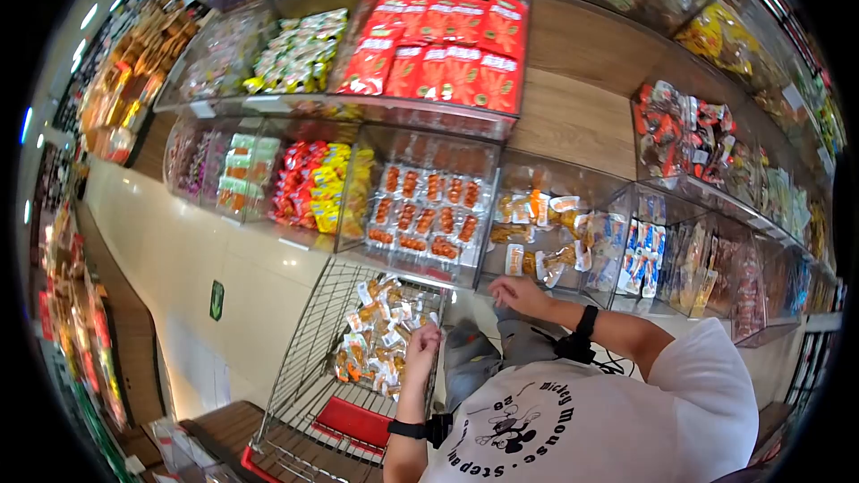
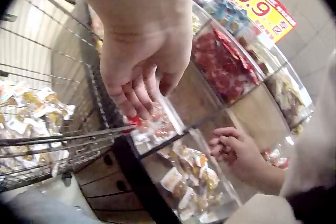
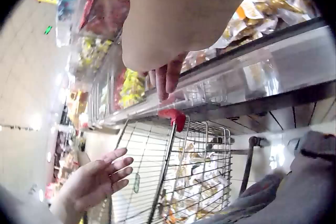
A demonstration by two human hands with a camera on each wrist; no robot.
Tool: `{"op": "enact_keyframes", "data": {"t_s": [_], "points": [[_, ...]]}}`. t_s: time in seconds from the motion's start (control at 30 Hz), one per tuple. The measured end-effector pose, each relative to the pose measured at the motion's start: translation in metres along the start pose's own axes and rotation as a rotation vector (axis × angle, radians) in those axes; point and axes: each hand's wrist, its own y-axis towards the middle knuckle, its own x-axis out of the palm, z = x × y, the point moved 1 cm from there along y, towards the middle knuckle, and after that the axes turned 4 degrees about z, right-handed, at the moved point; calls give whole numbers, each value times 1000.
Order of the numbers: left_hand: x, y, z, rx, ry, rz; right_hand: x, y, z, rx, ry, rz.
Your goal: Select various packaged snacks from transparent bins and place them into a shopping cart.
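My left hand (image 1: 422,353) hangs over the right side of a wire shopping cart (image 1: 300,331), its fingers loosely bent around nothing. Inside the cart lies a heap of small clear-and-white snack packets (image 1: 380,331) with brownish contents. Close to the front edge of a clear bin of similar packets (image 1: 546,255) is my right hand (image 1: 522,295), also holding nothing. The left wrist view shows the left hand (image 2: 142,71) with fingers pointing down above the cart's rim. In the right wrist view, the right hand (image 3: 167,77) partly hides behind its own wrist.
A bin of flat packs with reddish pieces (image 1: 425,215) stands beyond the cart's front. Red bags (image 1: 447,49) fill an upper bin, and yellow packets (image 1: 331,183) sit at left. Tiled floor (image 1: 179,250) runs along the cart's left; a red-edged child seat (image 1: 353,425) is near me.
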Motion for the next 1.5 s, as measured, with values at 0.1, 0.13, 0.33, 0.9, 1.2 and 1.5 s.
{"op": "enact_keyframes", "data": {"t_s": [0.1, 0.13, 0.33, 0.9, 1.2, 1.5], "points": [[54, 10, 57, 20, -19, -170, -24, 21, 45, -12, -182, 324], [70, 15, 66, 6, -41, -238, -33, 30, 65, -21, -309, 333], [153, 51, 74, 280, 442, -273, -62, 58, 158, 206, -773, 0], [172, 69, 76, 648, 649, -183, -107, 17, 33, 65, -5, 181], [89, -6, 94, 237, 432, -33, -18, 11, -63, -189, 243, -105], [-6, -45, -10, 34, -223, 368, 134, 30, -45, 68, -109, -434]]}}
